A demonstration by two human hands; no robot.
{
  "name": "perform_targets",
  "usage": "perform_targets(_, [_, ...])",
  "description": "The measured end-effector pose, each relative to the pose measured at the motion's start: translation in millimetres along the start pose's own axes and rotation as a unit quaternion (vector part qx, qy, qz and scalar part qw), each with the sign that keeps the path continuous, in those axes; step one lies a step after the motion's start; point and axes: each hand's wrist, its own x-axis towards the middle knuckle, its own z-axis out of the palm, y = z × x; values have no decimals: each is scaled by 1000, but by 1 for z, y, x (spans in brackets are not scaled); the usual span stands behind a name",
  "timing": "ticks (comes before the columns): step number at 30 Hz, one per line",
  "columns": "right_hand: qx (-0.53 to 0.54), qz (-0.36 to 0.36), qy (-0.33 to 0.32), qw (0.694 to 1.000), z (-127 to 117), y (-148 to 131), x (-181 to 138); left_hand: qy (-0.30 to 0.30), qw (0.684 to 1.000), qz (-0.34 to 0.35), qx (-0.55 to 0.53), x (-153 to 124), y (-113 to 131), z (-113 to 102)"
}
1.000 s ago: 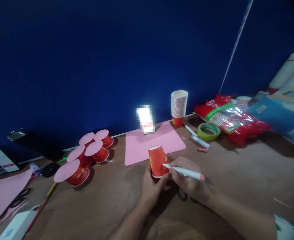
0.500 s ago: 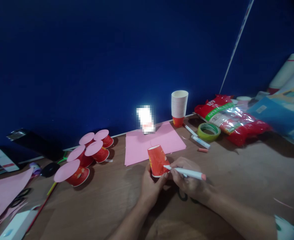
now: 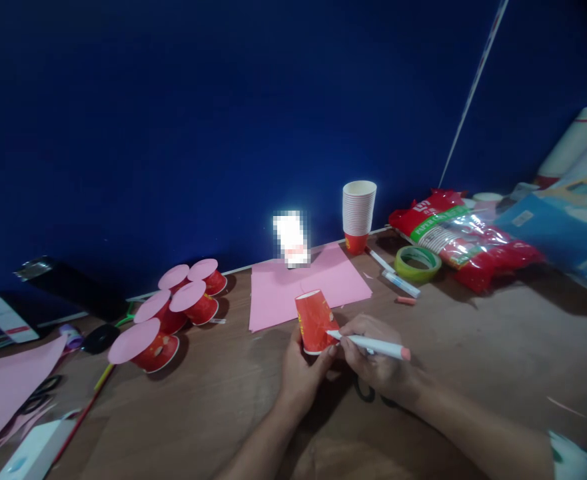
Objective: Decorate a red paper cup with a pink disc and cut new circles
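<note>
A red paper cup (image 3: 315, 321) is tilted in my left hand (image 3: 299, 375), whose fingers wrap around its lower part. My right hand (image 3: 373, 353) grips a white marker (image 3: 378, 346) with a pinkish-red end. The marker's tip meets the right side of the cup's red wall. Just behind the cup lie sheets of pink paper (image 3: 273, 300). A loose pinkish-red marker cap (image 3: 406, 301) rests on the table beyond my right hand.
Several red cups topped with pink paper discs (image 3: 133, 341) stand at left. Stacked paper cups (image 3: 358, 213), green tape (image 3: 417, 264), a white marker (image 3: 400, 283) and a red plastic package (image 3: 463, 240) line the back right. Scissors (image 3: 38, 395) lie far left.
Almost nothing differs. Both hands, the cup and the marker keep the same positions, with the view shifted by only a hair.
</note>
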Motion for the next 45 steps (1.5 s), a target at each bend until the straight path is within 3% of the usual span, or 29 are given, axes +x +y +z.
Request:
perform_targets(19, [17, -11, 21, 1000, 0, -1, 2, -20, 999, 0, -26, -3, 0, 3])
perform_targets(29, [22, 64, 8, 998, -5, -7, 2, -36, 996, 0, -80, -3, -2, 5])
perform_targets(35, [62, -14, 12, 998, 1, 1, -5, -36, 995, 11, -90, -2, -5, 6])
perform_targets(40, [77, -32, 41, 996, 8, 3, -7, -13, 997, 16, -78, 0, -11, 5])
perform_targets(45, [65, -26, 21, 997, 7, 4, -8, -31, 996, 18, -80, -1, -12, 4])
